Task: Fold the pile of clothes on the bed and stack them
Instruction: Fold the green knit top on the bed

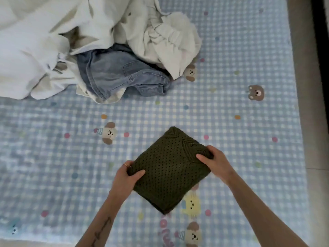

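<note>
1. Two hands grip one folded olive knit (pixel 169 168) over the checked bed (pixel 231 122): left hand (pixel 127 177) pinches its left corner, right hand (pixel 216 161) its right corner.
2. Unfolded white clothes (pixel 53 41) and jeans (pixel 117 72) lie heaped well beyond.

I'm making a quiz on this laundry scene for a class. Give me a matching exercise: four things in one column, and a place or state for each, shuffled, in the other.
1. green knit garment
2. denim garment
3. white clothes
4. bedsheet

A. crumpled, partly under white fabric
B. blue checks with cartoon animals
C. folded into a square, gripped by left hand and right hand
D. unfolded heap at far left

Pairs: 1-C, 2-A, 3-D, 4-B
</note>
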A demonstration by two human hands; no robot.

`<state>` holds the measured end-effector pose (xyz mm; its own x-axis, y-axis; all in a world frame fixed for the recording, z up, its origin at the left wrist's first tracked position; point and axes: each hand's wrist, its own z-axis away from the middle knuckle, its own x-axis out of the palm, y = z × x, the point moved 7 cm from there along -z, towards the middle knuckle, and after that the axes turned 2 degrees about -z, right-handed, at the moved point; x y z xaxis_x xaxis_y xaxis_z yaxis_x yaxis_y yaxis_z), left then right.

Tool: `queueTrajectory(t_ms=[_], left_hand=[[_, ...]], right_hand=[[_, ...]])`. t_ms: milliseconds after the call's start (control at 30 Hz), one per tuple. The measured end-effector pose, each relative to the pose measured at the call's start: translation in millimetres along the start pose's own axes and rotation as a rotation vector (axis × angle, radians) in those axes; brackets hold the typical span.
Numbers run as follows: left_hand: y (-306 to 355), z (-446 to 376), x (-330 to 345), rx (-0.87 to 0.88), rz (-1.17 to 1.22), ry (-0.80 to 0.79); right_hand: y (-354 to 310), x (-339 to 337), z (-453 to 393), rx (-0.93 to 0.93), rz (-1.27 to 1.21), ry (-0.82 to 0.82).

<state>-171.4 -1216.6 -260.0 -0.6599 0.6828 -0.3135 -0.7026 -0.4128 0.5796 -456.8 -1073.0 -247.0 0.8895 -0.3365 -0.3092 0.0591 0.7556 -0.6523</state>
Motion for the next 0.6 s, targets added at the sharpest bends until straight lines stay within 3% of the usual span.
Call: queueTrajectory(t_ms=[200,300,400,500,600], left_hand=[[129.7,-39.2,125.8,0.268,-0.207,-0.31],[173.5,-54.4,193.7,0.334,-0.3,-0.321],[178.9,-58.0,230.4,0.301,-0.432,-0.177],[142.9,-38.3,238.1,0.157,-0.599,-0.027],[102.1,-9.1,253.0,-0.025,-0.416,-0.097]], right_hand=[[80.5,-126.8,74.2,0.077,-0.262,0.391],[117.9,-166.7,89.0,0.112,-0.309,0.549],[159.9,-186.4,79.9,0.225,-0.137,0.585],[185.1,-191.6,66.7,0.294,-0.061,0.603],[187.4,-193.7,56.0,0.305,-0.048,0.573]])
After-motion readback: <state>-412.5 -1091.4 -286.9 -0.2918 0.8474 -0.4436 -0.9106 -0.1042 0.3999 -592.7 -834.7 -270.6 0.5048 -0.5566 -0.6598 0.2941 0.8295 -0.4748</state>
